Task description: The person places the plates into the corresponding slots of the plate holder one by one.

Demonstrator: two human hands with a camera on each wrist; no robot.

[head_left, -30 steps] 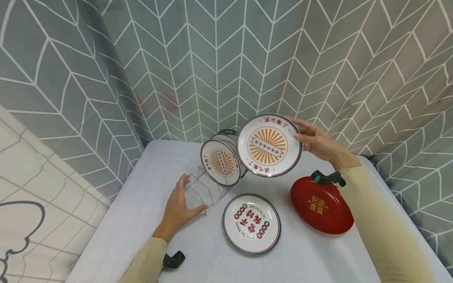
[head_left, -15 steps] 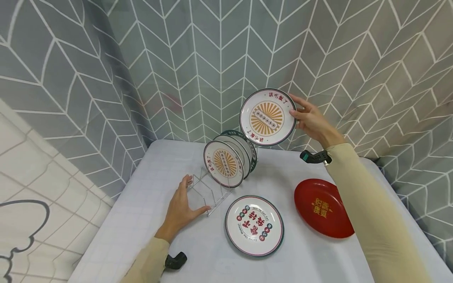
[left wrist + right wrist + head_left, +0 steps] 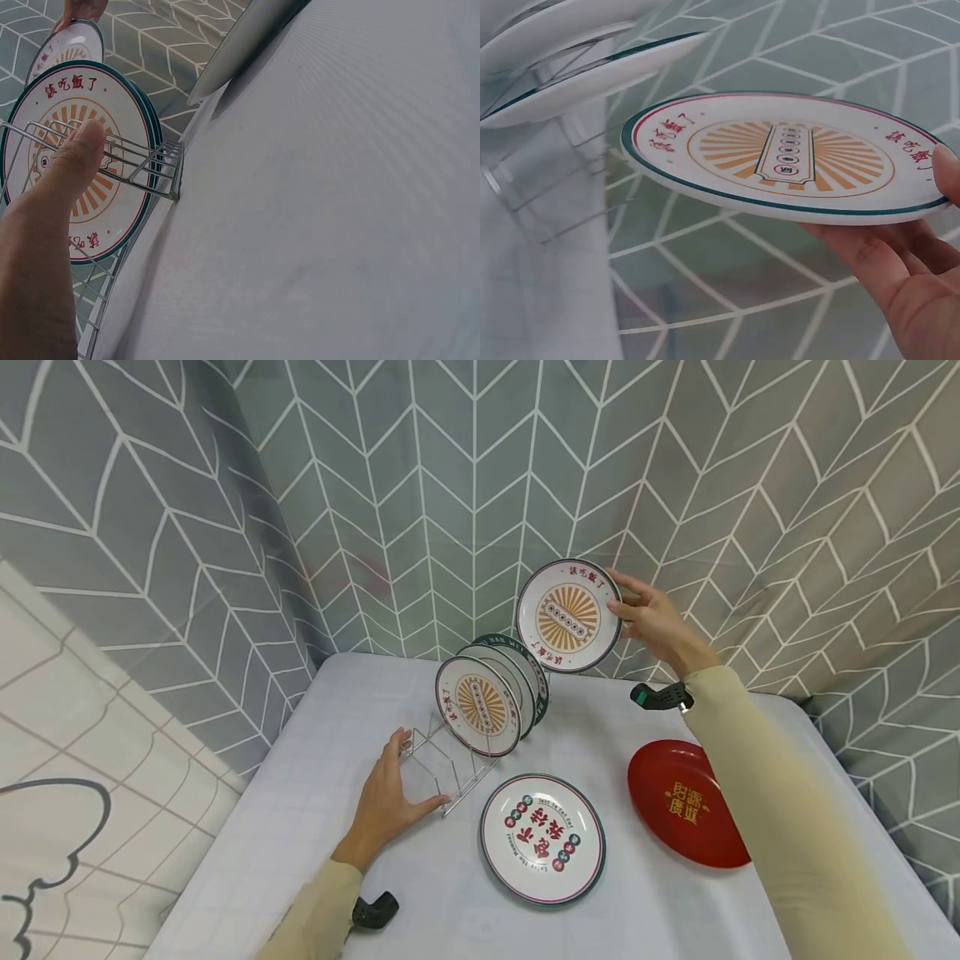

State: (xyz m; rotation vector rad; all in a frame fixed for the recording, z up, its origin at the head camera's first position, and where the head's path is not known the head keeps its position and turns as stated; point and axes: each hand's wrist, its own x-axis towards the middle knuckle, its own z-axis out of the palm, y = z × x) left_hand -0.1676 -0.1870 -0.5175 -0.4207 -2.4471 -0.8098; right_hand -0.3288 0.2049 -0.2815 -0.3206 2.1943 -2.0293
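Note:
My right hand (image 3: pixel 660 622) pinches the right rim of a white plate (image 3: pixel 568 615) with an orange sunburst, thumb on the printed face and fingers behind. The plate is raised and tilted beyond the wire plate rack (image 3: pixel 468 781). Several plates stand on edge in the rack's far part, the nearest one a sunburst plate (image 3: pixel 477 705); those behind it are partly hidden. My left hand (image 3: pixel 390 802) grips the rack's near end between thumb and fingers. In the left wrist view the thumb (image 3: pixel 79 150) lies over the rack's wires.
A white plate (image 3: pixel 543 839) with red characters lies flat on the white-covered table (image 3: pixel 375 693), atop another green-rimmed plate. To the right is a red oval dish (image 3: pixel 678 802) with gold characters, partly covered by my right sleeve. A grey patterned curtain (image 3: pixel 420 510) hangs behind the table.
My right hand has carried the sunburst plate up and away toward the curtain, uncovering the plates in the rack, then slightly lower. My left hand stays on the rack.

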